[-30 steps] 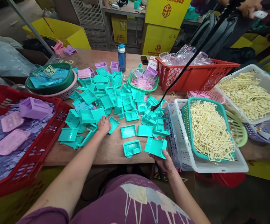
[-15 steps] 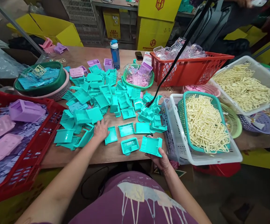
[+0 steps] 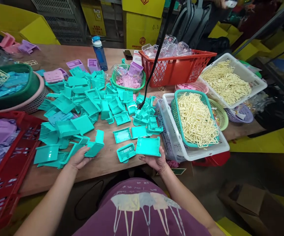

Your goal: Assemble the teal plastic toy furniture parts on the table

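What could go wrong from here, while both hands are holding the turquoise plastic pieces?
1. The right hand holds a turquoise panel close beside a compartmented tray; it might knock this tray.
2. The left hand holds an angled turquoise piece beside the loose turquoise pile; it could catch and shift pieces.
3. Cream plastic pieces are heaped high in the teal basket; a bump may spill some.

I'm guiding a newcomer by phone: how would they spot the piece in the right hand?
On the wooden table, find the white basket holding a smaller teal basket. Left of it, near the table's front edge, the right hand holds the teal piece. Its broad, plain face differs from the walled teal tray beside it.
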Available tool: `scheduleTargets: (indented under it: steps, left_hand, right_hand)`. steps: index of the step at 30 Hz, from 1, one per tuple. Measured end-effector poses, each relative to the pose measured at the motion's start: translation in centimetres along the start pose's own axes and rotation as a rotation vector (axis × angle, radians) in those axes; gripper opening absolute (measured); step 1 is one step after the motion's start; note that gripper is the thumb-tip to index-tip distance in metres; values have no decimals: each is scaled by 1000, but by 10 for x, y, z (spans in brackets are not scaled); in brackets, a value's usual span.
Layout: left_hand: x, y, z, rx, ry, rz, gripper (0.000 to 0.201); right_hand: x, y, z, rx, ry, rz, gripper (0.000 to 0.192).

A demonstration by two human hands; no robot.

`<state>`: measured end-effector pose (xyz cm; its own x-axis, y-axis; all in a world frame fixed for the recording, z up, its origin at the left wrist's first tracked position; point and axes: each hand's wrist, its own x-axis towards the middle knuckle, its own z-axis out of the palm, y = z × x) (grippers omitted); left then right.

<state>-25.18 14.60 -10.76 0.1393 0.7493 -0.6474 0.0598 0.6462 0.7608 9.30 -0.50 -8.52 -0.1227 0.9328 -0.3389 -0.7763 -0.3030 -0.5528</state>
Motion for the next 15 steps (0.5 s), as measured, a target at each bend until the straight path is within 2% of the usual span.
scheduleTargets:
  steps: [2, 4, 7, 11, 15]
  left_hand:
    - [-13, -5, 6, -260, -64, -51, 39]
    - [-24, -9, 12, -491, -101, -80, 47]
    - [-40, -14, 13, -646, -40, -70, 49]
    - [-63, -23, -1, -755, 48, -13, 45]
    - [-87, -40, -23, -917, -2, 80, 39]
  right_hand:
    - [12, 1, 7, -120, -5, 14, 90]
    - [30, 1, 19, -378, -42, -2, 90]
    - [65, 0, 44, -884, -117, -47, 106]
    - [120, 19, 75, -1396, -249, -166, 120]
    - [170, 54, 87, -1657, -308, -269, 125]
